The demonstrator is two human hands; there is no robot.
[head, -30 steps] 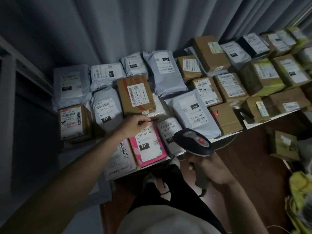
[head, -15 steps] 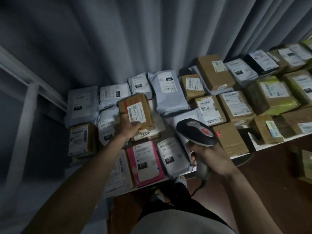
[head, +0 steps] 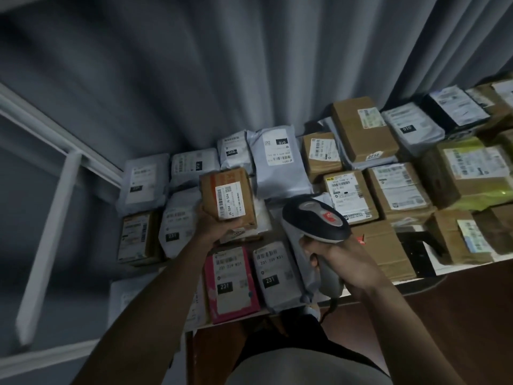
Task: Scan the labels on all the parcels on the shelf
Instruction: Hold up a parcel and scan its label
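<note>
My left hand (head: 215,225) grips a small brown cardboard parcel (head: 227,197) from below and holds it lifted above the shelf, its white barcode label facing me. To its right, my right hand (head: 341,262) holds a black and grey barcode scanner (head: 315,220) by the handle, the head pointing up and left toward the parcel. Below them, a pink parcel (head: 231,283) and a grey bag marked 231 (head: 274,276) lie on the white shelf (head: 444,266) near its front edge. Several more labelled boxes and grey bags cover the shelf behind and to the right.
A grey curtain (head: 249,65) hangs right behind the parcels. A white shelf frame post (head: 47,240) stands at the left. Brown floor (head: 458,329) lies below the shelf's front edge. A brown box (head: 361,129) sits on top of other parcels at the back.
My left hand took hold of the brown parcel and lifted it off the shelf. The scanner rose with my right hand and moved closer to the parcel. The view tilted upward.
</note>
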